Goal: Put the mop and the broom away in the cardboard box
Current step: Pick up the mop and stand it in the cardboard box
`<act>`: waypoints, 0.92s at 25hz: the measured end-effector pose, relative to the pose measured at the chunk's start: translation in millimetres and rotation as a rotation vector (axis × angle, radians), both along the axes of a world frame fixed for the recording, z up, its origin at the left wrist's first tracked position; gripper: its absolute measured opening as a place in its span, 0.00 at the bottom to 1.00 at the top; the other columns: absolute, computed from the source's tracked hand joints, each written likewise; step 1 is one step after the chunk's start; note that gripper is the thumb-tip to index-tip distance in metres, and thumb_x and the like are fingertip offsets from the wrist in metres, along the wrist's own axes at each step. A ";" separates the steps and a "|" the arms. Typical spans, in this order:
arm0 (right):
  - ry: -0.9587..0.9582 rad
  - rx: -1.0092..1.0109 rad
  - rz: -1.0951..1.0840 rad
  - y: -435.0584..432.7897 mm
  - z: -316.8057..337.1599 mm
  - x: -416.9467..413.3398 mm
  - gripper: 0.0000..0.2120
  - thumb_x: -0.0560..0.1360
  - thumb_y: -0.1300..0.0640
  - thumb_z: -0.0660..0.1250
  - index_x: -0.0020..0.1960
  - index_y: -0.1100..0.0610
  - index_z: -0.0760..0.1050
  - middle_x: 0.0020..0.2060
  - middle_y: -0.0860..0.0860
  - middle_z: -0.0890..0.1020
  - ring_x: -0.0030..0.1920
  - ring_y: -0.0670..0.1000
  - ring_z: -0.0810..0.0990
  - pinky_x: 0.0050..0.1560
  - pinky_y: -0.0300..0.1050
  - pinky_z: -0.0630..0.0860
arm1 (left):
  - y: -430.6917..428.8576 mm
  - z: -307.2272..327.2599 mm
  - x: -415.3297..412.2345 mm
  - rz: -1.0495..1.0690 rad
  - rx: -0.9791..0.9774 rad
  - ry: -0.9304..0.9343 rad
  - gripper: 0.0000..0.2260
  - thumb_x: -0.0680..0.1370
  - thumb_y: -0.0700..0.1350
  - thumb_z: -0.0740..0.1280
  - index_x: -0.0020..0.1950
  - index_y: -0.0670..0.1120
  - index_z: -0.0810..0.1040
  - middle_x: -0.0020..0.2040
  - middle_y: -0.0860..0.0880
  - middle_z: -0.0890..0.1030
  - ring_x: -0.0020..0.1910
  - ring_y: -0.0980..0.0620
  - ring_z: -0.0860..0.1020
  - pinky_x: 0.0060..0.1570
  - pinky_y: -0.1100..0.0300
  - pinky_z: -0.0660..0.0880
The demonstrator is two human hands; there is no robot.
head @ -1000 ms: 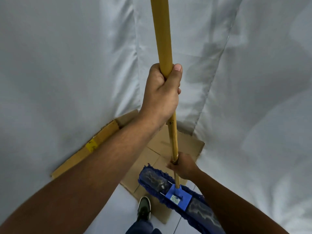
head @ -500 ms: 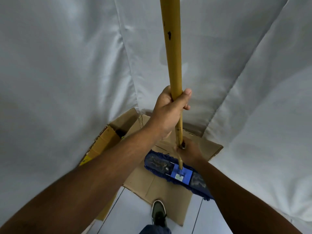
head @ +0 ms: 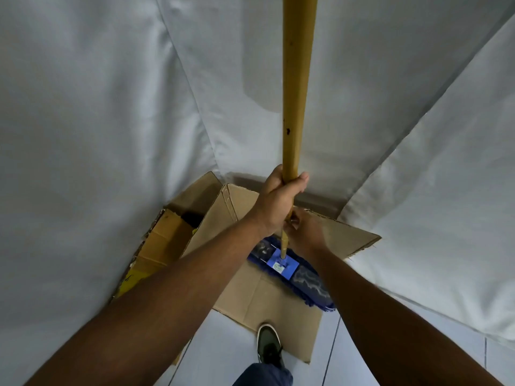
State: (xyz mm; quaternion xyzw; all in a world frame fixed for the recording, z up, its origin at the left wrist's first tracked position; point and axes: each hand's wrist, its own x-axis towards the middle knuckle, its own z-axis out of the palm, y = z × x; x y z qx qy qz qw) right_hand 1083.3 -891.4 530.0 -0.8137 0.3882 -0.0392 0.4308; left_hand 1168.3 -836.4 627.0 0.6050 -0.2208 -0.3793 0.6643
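Note:
I hold the mop upright by its long yellow handle. My left hand is wrapped around the handle higher up. My right hand grips it just below, close to the head. The blue fringed mop head with its blue plastic bracket hangs over a wide flap of the cardboard box. The box's open inside lies to the left, with something dark and yellow in it that I cannot make out. No broom is clearly in view.
White cloth hangs on all sides and drapes over the box's left and far edges. My dark shoe stands on the flap's near edge, on the pale tiled floor.
The mop head has moved away from me, farther over the cardboard flap. Both hands sit lower in view, and more of the box's open inside shows at the left.

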 end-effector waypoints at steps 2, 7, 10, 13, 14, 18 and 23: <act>-0.037 0.059 0.001 -1.6 -3.1 11.3 0.08 0.77 0.57 0.64 0.56 0.53 0.74 0.49 0.50 0.82 0.46 0.48 0.80 0.42 0.42 0.76 | -2.6 -18.0 9.2 0.030 0.092 0.028 0.04 0.74 0.49 0.65 0.43 0.50 0.72 0.40 0.49 0.74 0.46 0.50 0.75 0.53 0.57 0.70; -0.126 0.065 0.023 -4.4 6.6 26.1 0.14 0.78 0.57 0.64 0.63 0.52 0.74 0.56 0.50 0.82 0.52 0.48 0.80 0.52 0.46 0.77 | -2.6 -55.7 27.2 0.042 0.366 0.027 0.09 0.79 0.49 0.62 0.56 0.47 0.73 0.53 0.42 0.78 0.55 0.46 0.76 0.55 0.51 0.71; -0.173 0.075 0.029 -5.2 19.1 29.9 0.16 0.78 0.57 0.64 0.65 0.51 0.72 0.58 0.50 0.81 0.51 0.46 0.79 0.51 0.42 0.76 | -6.8 -49.7 32.6 0.082 0.345 -0.071 0.07 0.79 0.53 0.60 0.54 0.52 0.71 0.49 0.46 0.79 0.50 0.49 0.78 0.47 0.55 0.74; -0.219 0.018 0.037 -9.8 31.4 35.2 0.16 0.78 0.58 0.64 0.65 0.52 0.72 0.56 0.51 0.82 0.50 0.44 0.78 0.45 0.30 0.73 | -13.9 -36.7 35.2 0.128 0.335 -0.189 0.05 0.79 0.56 0.59 0.48 0.56 0.68 0.42 0.50 0.77 0.43 0.53 0.78 0.39 0.60 0.72; -0.223 0.001 0.043 -12.0 34.3 35.9 0.17 0.77 0.59 0.65 0.66 0.53 0.72 0.55 0.51 0.82 0.50 0.43 0.77 0.43 0.25 0.70 | -16.0 -35.6 34.9 0.147 0.328 -0.215 0.06 0.79 0.55 0.59 0.49 0.54 0.69 0.41 0.50 0.77 0.42 0.54 0.78 0.38 0.60 0.72; -0.199 -0.015 0.086 -17.3 35.8 35.4 0.18 0.77 0.61 0.65 0.67 0.56 0.71 0.46 0.43 0.78 0.42 0.37 0.74 0.39 0.21 0.68 | -20.3 -38.1 29.9 0.206 0.312 -0.238 0.09 0.80 0.54 0.60 0.53 0.50 0.68 0.40 0.51 0.77 0.39 0.56 0.78 0.36 0.64 0.72; -0.129 0.052 0.135 -15.6 24.0 25.1 0.20 0.77 0.59 0.65 0.67 0.57 0.67 0.56 0.56 0.80 0.53 0.53 0.79 0.54 0.51 0.77 | -21.1 -47.4 31.7 -0.018 0.442 -0.255 0.07 0.80 0.50 0.61 0.55 0.49 0.68 0.43 0.51 0.76 0.45 0.52 0.77 0.42 0.58 0.71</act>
